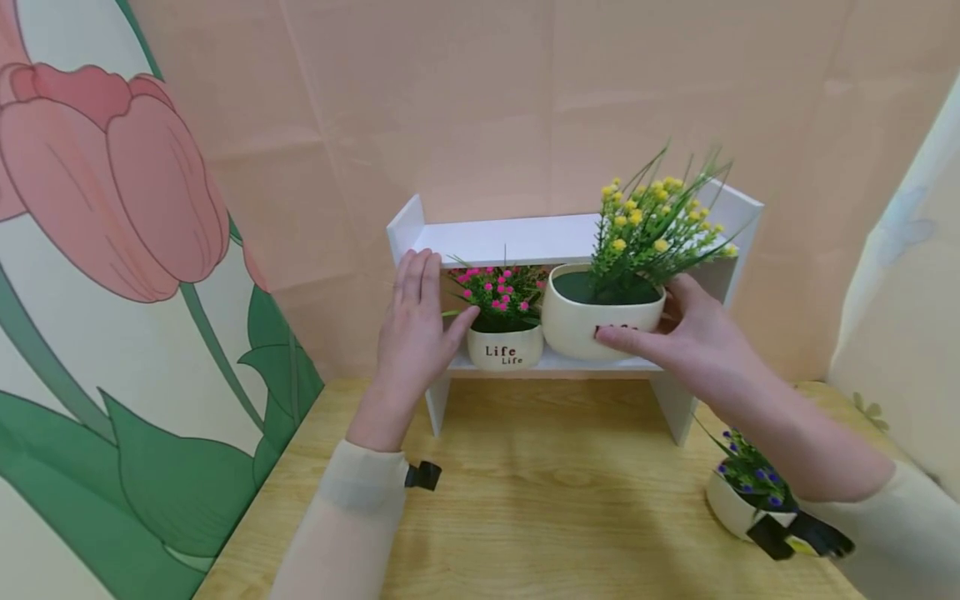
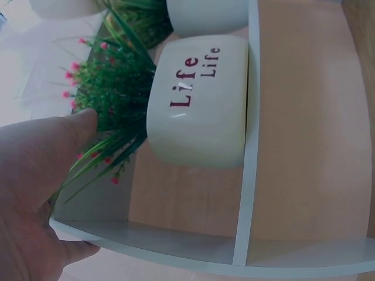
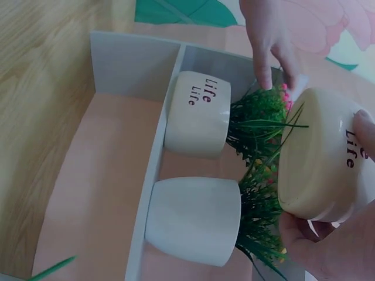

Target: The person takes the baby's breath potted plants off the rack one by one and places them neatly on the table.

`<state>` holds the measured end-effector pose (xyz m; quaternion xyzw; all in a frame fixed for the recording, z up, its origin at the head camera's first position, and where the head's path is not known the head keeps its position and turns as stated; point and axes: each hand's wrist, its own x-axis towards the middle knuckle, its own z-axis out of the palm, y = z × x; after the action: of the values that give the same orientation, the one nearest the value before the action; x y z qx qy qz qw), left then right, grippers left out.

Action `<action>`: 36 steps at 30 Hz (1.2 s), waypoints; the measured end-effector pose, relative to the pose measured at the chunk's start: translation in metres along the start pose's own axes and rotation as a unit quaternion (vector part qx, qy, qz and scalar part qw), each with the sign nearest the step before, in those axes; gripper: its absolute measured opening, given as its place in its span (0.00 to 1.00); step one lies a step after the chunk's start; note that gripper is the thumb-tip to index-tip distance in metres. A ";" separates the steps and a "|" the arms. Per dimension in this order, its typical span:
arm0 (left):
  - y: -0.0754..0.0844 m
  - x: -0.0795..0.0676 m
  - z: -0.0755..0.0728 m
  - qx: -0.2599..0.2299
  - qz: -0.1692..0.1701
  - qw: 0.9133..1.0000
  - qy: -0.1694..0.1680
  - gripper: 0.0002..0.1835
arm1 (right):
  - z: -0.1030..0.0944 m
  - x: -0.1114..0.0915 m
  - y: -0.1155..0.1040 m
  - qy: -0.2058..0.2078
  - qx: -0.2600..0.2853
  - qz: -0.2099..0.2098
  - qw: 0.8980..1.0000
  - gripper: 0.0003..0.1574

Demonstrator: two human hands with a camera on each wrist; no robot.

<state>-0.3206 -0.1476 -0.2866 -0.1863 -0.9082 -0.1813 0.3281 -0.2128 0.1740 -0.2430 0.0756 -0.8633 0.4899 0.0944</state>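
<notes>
My right hand (image 1: 697,333) grips a cream flowerpot (image 1: 600,321) of yellow flowers and grass, thumb across its front lettering. In the head view this pot overlaps the right half of a white two-tier shelf (image 1: 517,242). My left hand (image 1: 416,321) touches the shelf's left side, fingers straight, thumb beside the pink flowers (image 2: 111,88). On the lower board stands a cream "Life Life" pot (image 1: 504,348) with those pink flowers. Beside it, in the right wrist view, sits another white pot (image 3: 196,219), plain side showing; the held pot hides it from the head view.
A pot of blue-purple flowers (image 1: 738,500) stands on the wooden table (image 1: 540,483) at the right, partly hidden by my right forearm. Behind the shelf is a pinkish wall covering (image 1: 487,108); a tulip-printed panel (image 1: 150,208) stands at the left.
</notes>
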 end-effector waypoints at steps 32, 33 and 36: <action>-0.002 0.000 0.000 0.001 0.005 1.000 0.001 0.51 | 0.007 -0.012 0.041 -0.017 -0.016 0.029 0.999 0.68; -0.001 0.000 0.000 0.002 0.004 1.000 0.001 0.51 | 0.008 -0.012 0.042 -0.019 -0.017 0.031 0.999 0.68; -0.001 0.000 0.000 0.003 0.002 1.000 -0.001 0.52 | 0.009 -0.015 0.047 -0.024 -0.015 0.038 0.999 0.67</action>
<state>-0.3208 -0.1488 -0.2868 -0.1877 -0.9088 -0.1774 0.3278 -0.2096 0.1909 -0.2898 0.0532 -0.8747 0.4784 0.0566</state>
